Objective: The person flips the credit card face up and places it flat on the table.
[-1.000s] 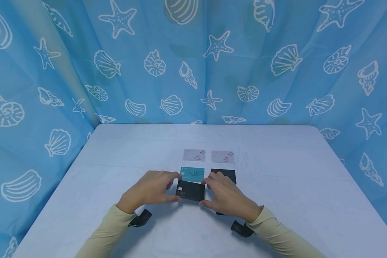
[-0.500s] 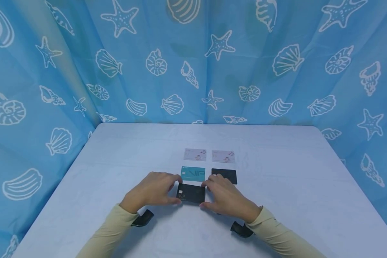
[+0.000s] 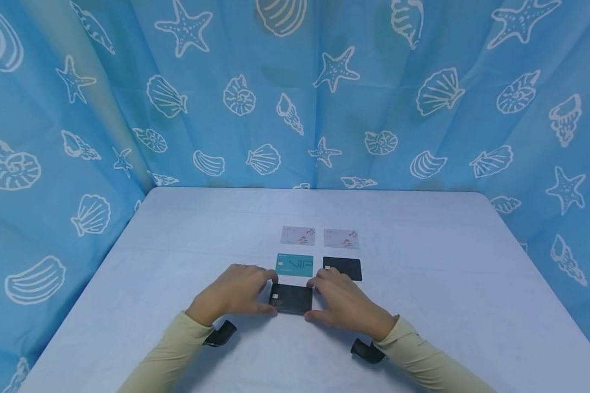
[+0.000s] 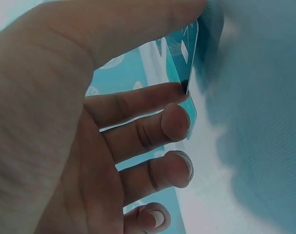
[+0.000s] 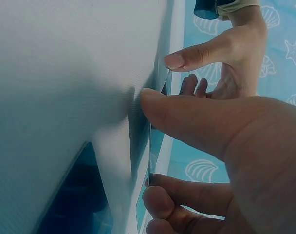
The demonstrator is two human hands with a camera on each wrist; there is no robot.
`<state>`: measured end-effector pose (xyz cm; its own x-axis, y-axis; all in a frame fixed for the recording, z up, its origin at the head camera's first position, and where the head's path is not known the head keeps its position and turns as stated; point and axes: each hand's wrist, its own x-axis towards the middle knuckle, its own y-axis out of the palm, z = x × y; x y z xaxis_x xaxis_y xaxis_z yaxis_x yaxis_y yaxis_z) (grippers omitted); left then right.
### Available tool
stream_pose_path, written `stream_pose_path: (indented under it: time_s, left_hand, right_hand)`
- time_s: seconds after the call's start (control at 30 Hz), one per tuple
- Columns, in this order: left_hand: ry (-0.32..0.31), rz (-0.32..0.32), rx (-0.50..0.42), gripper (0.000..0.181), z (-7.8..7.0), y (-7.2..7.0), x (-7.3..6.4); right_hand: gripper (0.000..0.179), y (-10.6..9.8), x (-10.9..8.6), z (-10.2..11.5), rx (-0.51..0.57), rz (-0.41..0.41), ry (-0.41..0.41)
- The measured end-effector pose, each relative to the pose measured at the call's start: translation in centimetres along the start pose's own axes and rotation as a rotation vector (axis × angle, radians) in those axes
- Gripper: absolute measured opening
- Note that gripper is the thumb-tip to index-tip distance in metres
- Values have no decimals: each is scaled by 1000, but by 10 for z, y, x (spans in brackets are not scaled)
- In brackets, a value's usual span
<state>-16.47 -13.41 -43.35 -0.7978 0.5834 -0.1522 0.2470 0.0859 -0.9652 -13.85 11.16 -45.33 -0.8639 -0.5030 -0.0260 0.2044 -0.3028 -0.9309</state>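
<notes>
A black VIP card (image 3: 293, 299) lies between both hands, just nearer the person than a teal VIP card (image 3: 295, 265). Its left edge is pinched by the left hand (image 3: 233, 291), thumb at the near corner and index finger at the far corner. The right hand (image 3: 349, 303) pinches the right edge the same way. In the left wrist view the held card (image 4: 184, 51) tilts beside the thumb; whether it touches the tabletop cannot be told. Another black card (image 3: 350, 267) lies just beyond the right fingers, partly covered by them.
Farther back, two pale pink patterned cards, the left one (image 3: 298, 236) and the right one (image 3: 341, 239), lie side by side. In the right wrist view a dark card (image 5: 77, 195) shows on the white tabletop (image 3: 423, 273). A blue shell-print curtain (image 3: 285, 98) surrounds the table.
Both hands have brought the black card slightly toward the person and lower. A gap now separates it from the teal card, which it met in the earlier view.
</notes>
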Motion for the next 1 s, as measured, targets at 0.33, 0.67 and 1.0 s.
stream_pose_path:
  time_s: [0.33, 0.67, 1.0]
  left_hand:
    - [1, 2, 17, 58, 1, 3, 0]
    - [6, -7, 21, 57, 2, 6, 1]
    - [-1, 4, 9, 56, 3, 7, 2]
  right_hand:
    - [56, 4, 0, -1, -7, -7, -16]
    - [56, 4, 0, 0, -19, 0, -15]
    - [56, 3, 2, -1, 2, 11, 3]
